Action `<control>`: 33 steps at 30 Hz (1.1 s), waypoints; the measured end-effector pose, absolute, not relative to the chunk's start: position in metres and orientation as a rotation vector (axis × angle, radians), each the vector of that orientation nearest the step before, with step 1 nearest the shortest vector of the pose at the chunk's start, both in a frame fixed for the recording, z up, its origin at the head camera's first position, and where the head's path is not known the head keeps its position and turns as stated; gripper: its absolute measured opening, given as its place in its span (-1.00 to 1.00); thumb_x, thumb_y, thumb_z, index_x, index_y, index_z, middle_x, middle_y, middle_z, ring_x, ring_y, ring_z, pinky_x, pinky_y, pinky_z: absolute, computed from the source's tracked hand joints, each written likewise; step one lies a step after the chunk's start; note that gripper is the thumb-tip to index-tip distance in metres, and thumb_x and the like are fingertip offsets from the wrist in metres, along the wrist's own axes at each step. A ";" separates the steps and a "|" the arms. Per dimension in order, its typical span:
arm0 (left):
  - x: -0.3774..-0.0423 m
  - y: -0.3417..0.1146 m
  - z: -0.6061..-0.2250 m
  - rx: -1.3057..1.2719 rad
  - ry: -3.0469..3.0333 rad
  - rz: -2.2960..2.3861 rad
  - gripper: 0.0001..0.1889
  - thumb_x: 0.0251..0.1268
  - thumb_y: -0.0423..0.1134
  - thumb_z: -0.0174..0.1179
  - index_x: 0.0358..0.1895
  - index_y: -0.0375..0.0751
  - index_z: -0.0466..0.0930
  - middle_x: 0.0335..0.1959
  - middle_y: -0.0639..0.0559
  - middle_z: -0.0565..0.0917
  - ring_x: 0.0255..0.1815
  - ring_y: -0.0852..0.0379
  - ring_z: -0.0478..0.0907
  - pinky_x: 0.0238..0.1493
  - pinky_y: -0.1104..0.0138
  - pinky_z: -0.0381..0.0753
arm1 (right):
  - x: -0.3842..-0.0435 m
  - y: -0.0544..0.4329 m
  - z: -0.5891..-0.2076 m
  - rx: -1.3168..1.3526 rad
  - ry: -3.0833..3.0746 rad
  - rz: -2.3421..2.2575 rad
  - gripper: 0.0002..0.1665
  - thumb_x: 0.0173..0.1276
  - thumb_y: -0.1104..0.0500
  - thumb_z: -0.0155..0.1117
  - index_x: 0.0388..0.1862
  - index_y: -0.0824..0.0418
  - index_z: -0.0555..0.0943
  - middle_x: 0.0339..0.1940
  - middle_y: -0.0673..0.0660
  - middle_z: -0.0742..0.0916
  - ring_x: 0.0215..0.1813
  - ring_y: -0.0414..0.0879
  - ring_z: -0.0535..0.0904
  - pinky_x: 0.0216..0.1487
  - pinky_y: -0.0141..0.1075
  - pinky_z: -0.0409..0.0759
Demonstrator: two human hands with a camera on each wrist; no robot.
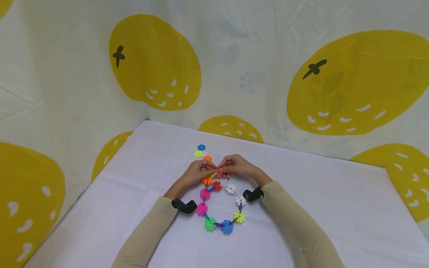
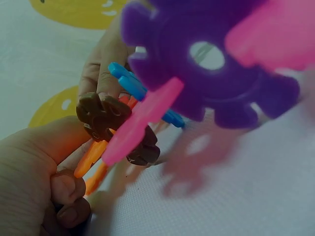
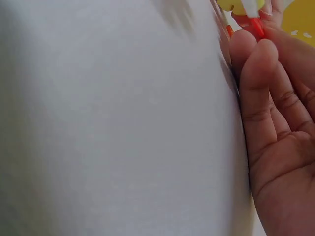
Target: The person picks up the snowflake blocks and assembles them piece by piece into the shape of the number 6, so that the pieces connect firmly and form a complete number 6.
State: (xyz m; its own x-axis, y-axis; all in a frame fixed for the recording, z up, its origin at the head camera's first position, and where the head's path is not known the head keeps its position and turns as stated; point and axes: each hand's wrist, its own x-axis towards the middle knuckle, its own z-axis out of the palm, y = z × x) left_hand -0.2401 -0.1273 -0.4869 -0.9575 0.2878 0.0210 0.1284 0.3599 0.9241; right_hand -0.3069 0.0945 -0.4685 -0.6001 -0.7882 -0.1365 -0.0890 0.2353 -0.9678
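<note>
Beige left sleeve (image 1: 144, 238) lies nearest, then left hand (image 1: 195, 173) pinching the far end of a snowflake-disc chain (image 1: 202, 209) looped on white surface (image 1: 301, 193), four separate discs (image 1: 199, 153) beyond, right hand (image 1: 238, 166) pinching a pinkish-red disc (image 1: 219, 174), beige right sleeve (image 1: 298, 219) outermost.

Multicoloured chain (image 1: 210, 224), white tabletop (image 1: 338, 197)

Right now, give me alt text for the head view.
A left hand and a right hand hold the far end of a looped chain of colorful notched discs on white cloth. More discs lie just beyond.
</note>
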 end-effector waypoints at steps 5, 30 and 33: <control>-0.241 -0.127 -0.487 0.381 2.451 1.666 -0.73 0.28 -0.17 0.31 -0.07 -0.27 0.67 -0.30 -0.01 0.73 -0.34 0.17 0.60 -0.23 0.41 0.56 | -0.311 0.094 -0.468 -0.829 1.873 -1.380 -0.79 0.37 0.28 0.28 -0.10 0.40 0.62 -0.37 0.17 0.75 -0.48 -0.10 0.60 -0.37 -0.35 0.62; -0.239 -0.130 -0.488 0.509 2.452 1.599 -0.77 0.28 -0.17 0.31 -0.11 -0.22 0.72 -0.30 -0.01 0.74 -0.51 0.19 0.36 -0.47 0.45 0.29 | -0.329 0.066 -0.469 -0.993 2.178 -1.168 -0.66 0.23 0.37 0.36 0.01 0.36 0.66 -0.32 0.11 0.66 -0.30 -0.09 0.44 -0.27 -0.41 0.45; -0.240 -0.130 -0.489 0.520 2.471 1.600 -0.78 0.26 -0.18 0.33 -0.11 -0.22 0.72 -0.29 -0.03 0.75 -0.53 0.19 0.33 -0.49 0.45 0.26 | -0.328 0.065 -0.468 -1.030 2.184 -1.170 -0.62 0.21 0.41 0.37 0.04 0.41 0.64 -0.32 0.23 0.62 -0.31 -0.08 0.42 -0.31 -0.43 0.42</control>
State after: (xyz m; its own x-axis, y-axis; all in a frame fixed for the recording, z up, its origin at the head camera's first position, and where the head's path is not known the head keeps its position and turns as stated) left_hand -0.2404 -0.1301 -0.4895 -0.9282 0.3674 0.0597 0.2049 0.3704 0.9060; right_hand -0.3282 0.0653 -0.4678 -0.6174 -0.7855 -0.0424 -0.3999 0.3599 -0.8430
